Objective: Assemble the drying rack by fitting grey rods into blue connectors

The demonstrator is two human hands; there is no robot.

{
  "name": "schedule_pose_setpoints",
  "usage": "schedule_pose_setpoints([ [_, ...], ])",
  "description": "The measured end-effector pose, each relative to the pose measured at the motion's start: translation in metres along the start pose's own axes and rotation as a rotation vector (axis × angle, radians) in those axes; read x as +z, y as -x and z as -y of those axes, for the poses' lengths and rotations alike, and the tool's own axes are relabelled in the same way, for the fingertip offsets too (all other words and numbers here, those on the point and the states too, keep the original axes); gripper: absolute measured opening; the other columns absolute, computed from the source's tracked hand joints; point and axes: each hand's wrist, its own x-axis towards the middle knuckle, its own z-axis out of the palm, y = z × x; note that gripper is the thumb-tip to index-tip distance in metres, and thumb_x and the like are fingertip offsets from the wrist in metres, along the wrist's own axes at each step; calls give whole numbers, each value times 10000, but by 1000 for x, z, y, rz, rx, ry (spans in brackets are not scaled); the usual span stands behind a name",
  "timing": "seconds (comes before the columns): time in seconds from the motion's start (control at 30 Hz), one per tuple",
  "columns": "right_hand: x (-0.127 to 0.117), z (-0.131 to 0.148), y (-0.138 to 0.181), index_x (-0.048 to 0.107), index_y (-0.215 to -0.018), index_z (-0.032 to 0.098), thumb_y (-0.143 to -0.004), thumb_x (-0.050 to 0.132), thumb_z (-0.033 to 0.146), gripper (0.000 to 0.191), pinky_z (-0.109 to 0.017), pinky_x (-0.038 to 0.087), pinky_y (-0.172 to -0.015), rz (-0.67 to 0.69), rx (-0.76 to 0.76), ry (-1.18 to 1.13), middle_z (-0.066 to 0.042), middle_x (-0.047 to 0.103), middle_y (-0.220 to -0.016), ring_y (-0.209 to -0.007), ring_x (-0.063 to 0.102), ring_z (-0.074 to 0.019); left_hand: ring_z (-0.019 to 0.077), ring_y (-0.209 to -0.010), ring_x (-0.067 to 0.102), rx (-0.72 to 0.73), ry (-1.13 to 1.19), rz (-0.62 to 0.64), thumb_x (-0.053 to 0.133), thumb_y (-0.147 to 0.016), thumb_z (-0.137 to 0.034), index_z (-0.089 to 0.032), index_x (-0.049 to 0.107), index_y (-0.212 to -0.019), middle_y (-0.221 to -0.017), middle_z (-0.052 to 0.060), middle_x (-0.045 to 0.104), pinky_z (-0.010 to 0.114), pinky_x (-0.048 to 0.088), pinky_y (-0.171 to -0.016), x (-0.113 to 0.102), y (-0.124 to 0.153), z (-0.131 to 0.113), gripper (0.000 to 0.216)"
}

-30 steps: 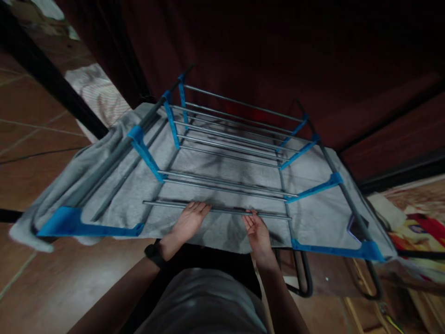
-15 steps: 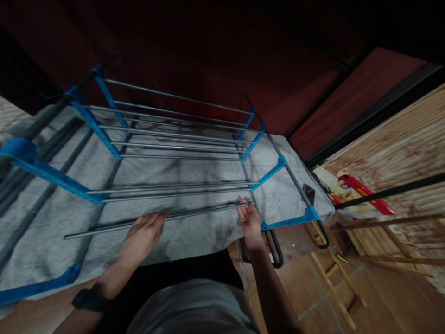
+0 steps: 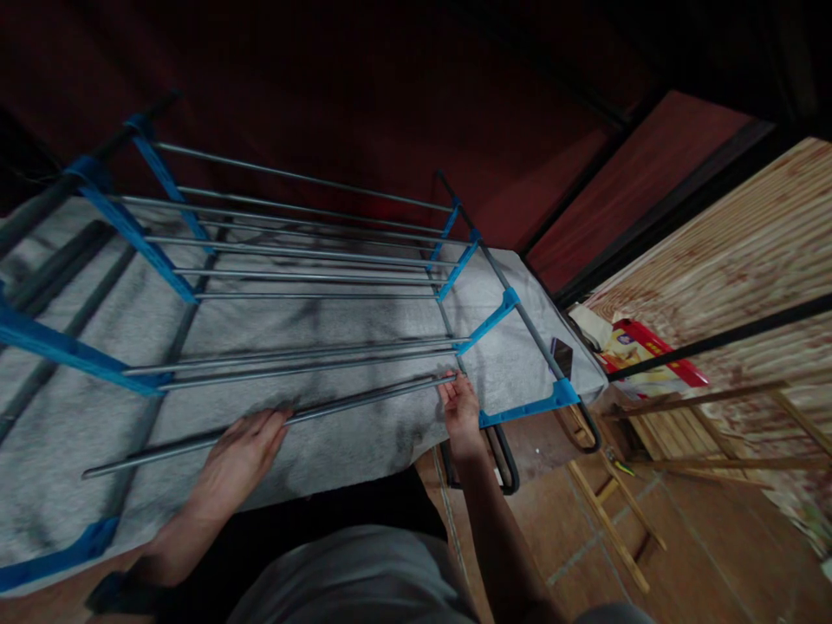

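A loose grey metal rod (image 3: 364, 400) lies slantwise over the near side of a rack frame, its left end closer to me. My left hand (image 3: 247, 446) is closed over the rod left of its middle, palm down. With the fingertips of my right hand (image 3: 461, 412) I grip the rod's right end. Beside that hand is a blue plastic bracket (image 3: 529, 407) on the frame's right side. Another blue bracket (image 3: 58, 559) sits at the near left. Beyond my hands, several fixed rods (image 3: 312, 373) run between the left and right blue brackets.
The rack lies on a grey cloth (image 3: 325, 316). A dark phone (image 3: 562, 357) rests at its right end. Past that are a red and yellow package (image 3: 650, 355), a wooden ladder-like frame (image 3: 607, 520) and tiled floor (image 3: 520, 537). A dark red wall (image 3: 312, 78) stands behind.
The whole view has shifted, so the rack appears further left. Both hands still hold the rod, which has barely moved relative to the rack.
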Motion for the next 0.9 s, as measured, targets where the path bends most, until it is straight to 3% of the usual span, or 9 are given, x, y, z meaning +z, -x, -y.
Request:
schedule_pose_setpoints([
  [0.3, 2, 0, 1, 641, -838, 243, -812, 786, 296, 157, -276, 583, -856, -30, 5, -5, 44, 747, -795, -745, 716, -117, 300, -1001, 700, 17, -15, 22, 350, -1057, -429, -195, 702, -1190, -1093, 107, 760, 449, 507, -926, 1, 3, 2, 443],
  [0.53, -1, 1, 0, 655, -898, 256, -829, 778, 338, 163, -304, 578, -908, -31, 12, 60, 36, 760, -836, -836, 741, -138, 304, -1013, 705, 4, 11, 22, 345, -1057, -425, -184, 709, -1224, -1128, 124, 769, 460, 506, -933, 1, 0, -2, 468],
  [0.77, -3, -3, 8, 677, -910, 258, -819, 782, 348, 165, -327, 569, -950, -3, 53, 101, 23, 777, -879, -929, 752, -156, 285, -1010, 711, -27, 35, 63, 338, -1062, -354, -172, 716, -1236, -1121, 135, 769, 448, 522, -938, -7, -6, -25, 454],
  [0.9, 1, -16, 22, 695, -913, 258, -804, 782, 319, 153, -348, 558, -999, 87, 110, 115, -2, 790, -946, -1017, 741, -170, 283, -1072, 712, -29, 55, 74, 379, -1049, -271, -173, 707, -1274, -1158, 139, 764, 455, 501, -1010, -9, -12, -40, 410],
])
